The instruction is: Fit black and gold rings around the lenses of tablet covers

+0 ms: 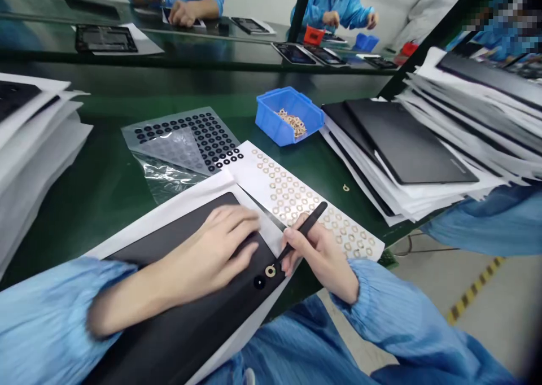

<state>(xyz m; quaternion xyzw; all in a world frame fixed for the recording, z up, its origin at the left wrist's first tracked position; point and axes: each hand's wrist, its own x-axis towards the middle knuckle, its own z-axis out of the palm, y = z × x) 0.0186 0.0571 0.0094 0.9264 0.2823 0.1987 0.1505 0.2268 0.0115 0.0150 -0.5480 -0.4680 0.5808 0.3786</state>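
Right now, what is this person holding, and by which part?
The right hand holds black tweezers by the lower half, near the tip. The left hand holds nothing; it lies flat on a black laptop lid.

A strip of green bench (pixel 330 176) can be passed between the ring sheet (pixel 271 176) and the stack of black panels (pixel 406 136), but is blocked ahead by a blue bin (pixel 288 117); far left, a paper pile (pixel 38 148) obstructs.
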